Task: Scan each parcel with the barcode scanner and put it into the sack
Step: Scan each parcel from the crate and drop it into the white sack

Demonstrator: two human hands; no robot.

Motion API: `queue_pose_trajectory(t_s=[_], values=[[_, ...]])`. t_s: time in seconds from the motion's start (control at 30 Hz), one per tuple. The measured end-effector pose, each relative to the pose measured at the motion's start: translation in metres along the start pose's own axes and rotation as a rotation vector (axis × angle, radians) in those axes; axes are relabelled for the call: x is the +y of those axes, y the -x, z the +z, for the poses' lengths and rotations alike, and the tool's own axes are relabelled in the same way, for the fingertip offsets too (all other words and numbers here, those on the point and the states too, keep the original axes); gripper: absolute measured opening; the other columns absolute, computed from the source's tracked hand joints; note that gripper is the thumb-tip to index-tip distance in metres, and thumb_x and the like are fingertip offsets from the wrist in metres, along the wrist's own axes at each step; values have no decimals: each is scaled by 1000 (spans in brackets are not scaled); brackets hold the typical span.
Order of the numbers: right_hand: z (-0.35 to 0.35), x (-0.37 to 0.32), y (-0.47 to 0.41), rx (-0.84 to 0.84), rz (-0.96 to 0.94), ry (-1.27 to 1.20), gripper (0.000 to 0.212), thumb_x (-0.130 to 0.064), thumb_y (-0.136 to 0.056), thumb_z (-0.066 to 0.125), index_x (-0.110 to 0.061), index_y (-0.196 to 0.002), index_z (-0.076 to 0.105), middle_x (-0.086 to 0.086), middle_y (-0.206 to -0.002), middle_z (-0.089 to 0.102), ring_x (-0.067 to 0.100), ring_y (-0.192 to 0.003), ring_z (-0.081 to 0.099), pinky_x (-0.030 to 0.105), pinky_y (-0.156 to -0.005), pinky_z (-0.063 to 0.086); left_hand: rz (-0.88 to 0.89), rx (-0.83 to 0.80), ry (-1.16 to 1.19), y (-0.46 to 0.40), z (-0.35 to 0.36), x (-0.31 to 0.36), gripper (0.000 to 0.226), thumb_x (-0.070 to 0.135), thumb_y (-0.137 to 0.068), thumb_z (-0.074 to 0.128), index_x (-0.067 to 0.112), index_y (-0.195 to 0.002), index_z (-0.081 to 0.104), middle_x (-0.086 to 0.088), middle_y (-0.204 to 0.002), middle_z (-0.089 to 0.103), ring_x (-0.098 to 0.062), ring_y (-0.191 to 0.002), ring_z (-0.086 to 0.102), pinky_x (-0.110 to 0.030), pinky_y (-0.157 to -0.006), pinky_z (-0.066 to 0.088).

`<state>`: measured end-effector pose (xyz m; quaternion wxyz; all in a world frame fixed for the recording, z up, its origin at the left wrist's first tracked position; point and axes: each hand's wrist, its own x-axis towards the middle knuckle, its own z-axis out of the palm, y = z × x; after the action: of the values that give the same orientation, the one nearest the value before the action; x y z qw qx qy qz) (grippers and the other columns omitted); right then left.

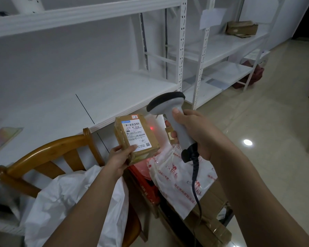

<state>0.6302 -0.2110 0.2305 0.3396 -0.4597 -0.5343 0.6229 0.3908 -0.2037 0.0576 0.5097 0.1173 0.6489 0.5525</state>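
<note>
1. The left hand (119, 157) is holding a small brown cardboard parcel (136, 136) wrapped in clear tape, gripping its lower left corner with the thumb lying on the white shipping label (136, 135) and the fingers curling underneath, out of sight.
2. The parcel is sitting tilted, label up, above the hand and to the left of the scanner.
3. The right hand (194, 134) is wrapping its fingers round the handle of a grey barcode scanner with a black head (168, 107), the thumb lying along the back of the neck.
4. The scanner's coiled black cable (196, 177) is hanging down from the handle's base.
5. A red light spot (151, 128) is glowing just right of the parcel.
6. A crumpled white plastic sack (75, 202) is lying draped over a brown wooden chair (43, 157) beneath the left forearm.
7. More parcels, including a white printed poly bag (175, 177), are lying below both hands.
</note>
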Motion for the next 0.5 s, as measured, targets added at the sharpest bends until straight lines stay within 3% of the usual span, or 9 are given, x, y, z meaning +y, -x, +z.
queue_pose_trajectory(t_s=[0.17, 0.37, 0.5], values=[[-2, -1, 3, -6, -7, 60, 26, -37, -104, 47, -15, -99, 60, 8, -89, 59, 19, -71, 57, 38, -72, 48, -9, 0, -4, -3, -7, -5, 72, 11, -74, 83, 11, -135, 45, -12, -114, 68, -24, -94, 68, -40, -71, 57], [1, 3, -1, -36, 7, 3, 27, -36, -103, 49, -12, -106, 61, 12, -96, 61, 22, -74, 56, 40, -76, 47, -7, -8, 14, -1, -13, -12, 69, 11, -77, 81, 10, -136, 46, -11, -121, 66, -24, -100, 67, -35, -69, 56], [12, 13, -10, -25, 68, -31, 35, -41, -100, 54, -13, -121, 59, 15, -100, 67, 22, -75, 61, 38, -73, 53, -5, 27, 15, 2, -29, -20, 70, 12, -75, 82, 13, -135, 47, -10, -123, 65, -28, -109, 64, -46, -93, 54]])
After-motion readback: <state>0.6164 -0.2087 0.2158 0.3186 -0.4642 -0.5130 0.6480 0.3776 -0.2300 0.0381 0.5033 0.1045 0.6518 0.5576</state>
